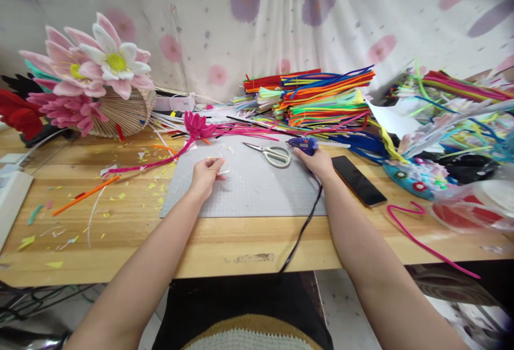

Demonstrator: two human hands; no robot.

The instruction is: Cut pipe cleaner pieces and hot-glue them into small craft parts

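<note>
My left hand (205, 174) rests on the grey cutting mat (249, 189), fingers curled around a small white piece (224, 172). My right hand (319, 161) lies at the mat's far right corner, closed on a blue glue gun (303, 144) whose black cord (303, 227) runs back over the table's front edge. White-handled scissors (272, 153) lie on the mat just left of the glue gun. A pink pipe-cleaner flower (197, 124) with a long stem lies beyond the mat's far left corner.
Stacks of coloured pipe cleaners (317, 96) fill the back; more sit at the right (453, 85). A black phone (358, 180) lies right of the mat. A basket of large pink flowers (94, 80) stands at back left. Scraps litter the wooden table (120, 232). A loose pink pipe cleaner (421, 232) lies at the right.
</note>
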